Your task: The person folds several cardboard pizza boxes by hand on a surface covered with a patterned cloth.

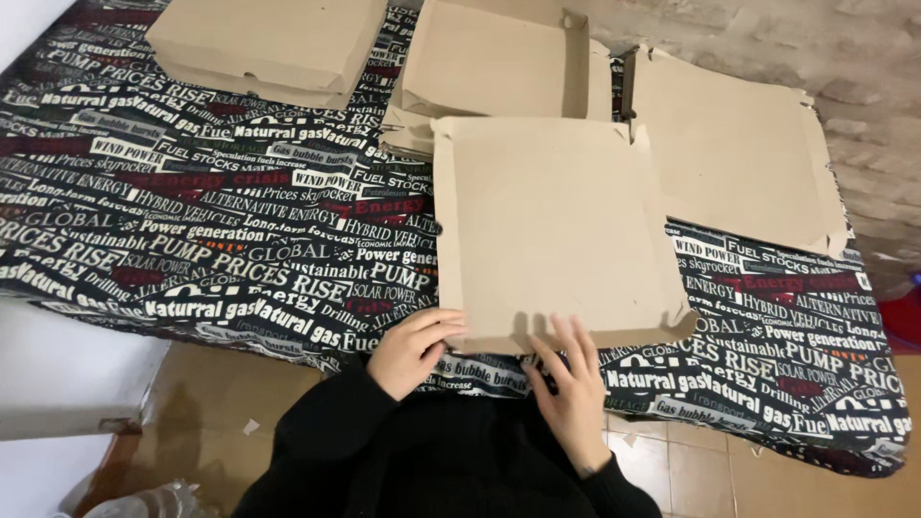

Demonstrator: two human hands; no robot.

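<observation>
Cardboard sheet (552,225) under both hands' fingers (576,350)

flat box blank (552,225): brown square cardboard, centre | closed box (269,43): brown, flat, far left of the blank | open box (499,59): brown, just behind it | flattened sheet (734,144): brown, right, touching the blank's corner

The closed box (273,43) and open box (499,53) are cut off by the top edge.
</observation>
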